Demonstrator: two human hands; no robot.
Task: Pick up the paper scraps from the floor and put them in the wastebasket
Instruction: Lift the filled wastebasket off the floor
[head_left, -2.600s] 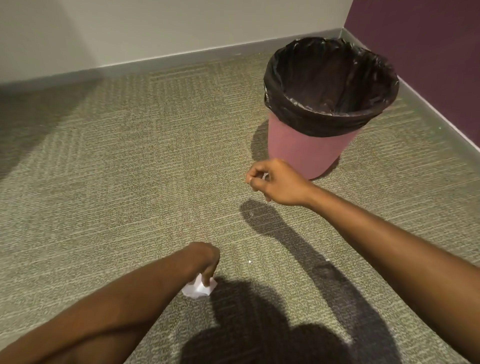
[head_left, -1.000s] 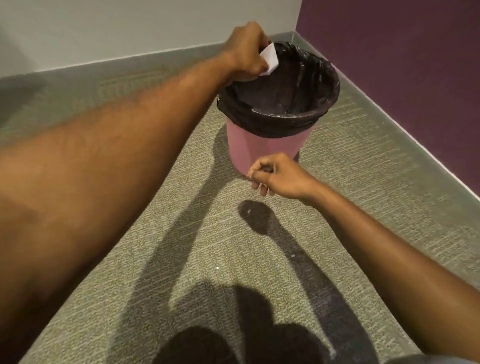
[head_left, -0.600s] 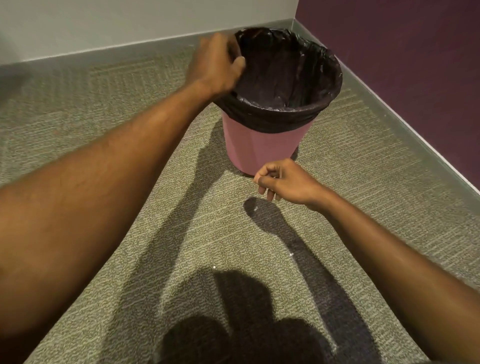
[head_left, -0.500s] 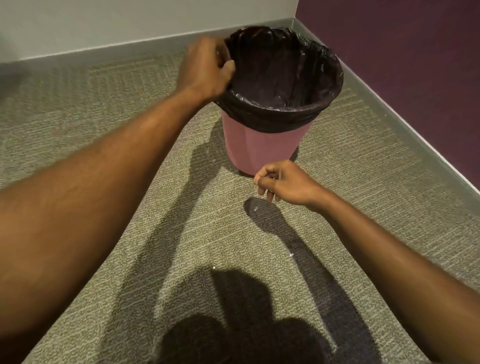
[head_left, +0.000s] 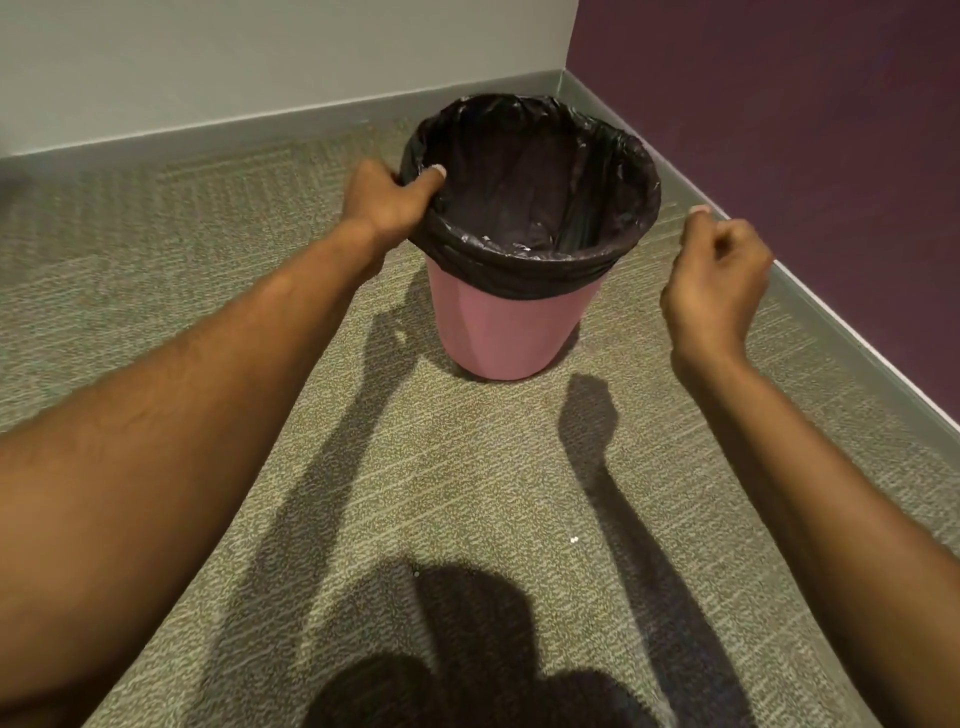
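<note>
Head view: left hand (head_left: 387, 202) now clamped on the wastebasket (head_left: 511, 332) rim, thumb inside the black liner (head_left: 524, 171); the white scrap it held a second ago is gone, likely dropped in, though not visible inside. Right hand (head_left: 719, 280) has risen beside the rim, fingers curled shut; contents can't be told. Only tiny flecks (head_left: 573, 540) remain on the carpet (head_left: 467, 467).

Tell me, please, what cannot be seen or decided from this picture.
- Head view: the bottom of the wastebasket is dark inside the black bag, so any paper there cannot be made out.
- Right hand: its curled fingers hide the palm, so whether it holds a scrap is unclear.
- White specks on the carpet: too small to identify.
- Both arms are cut off by the picture's edges.
</note>
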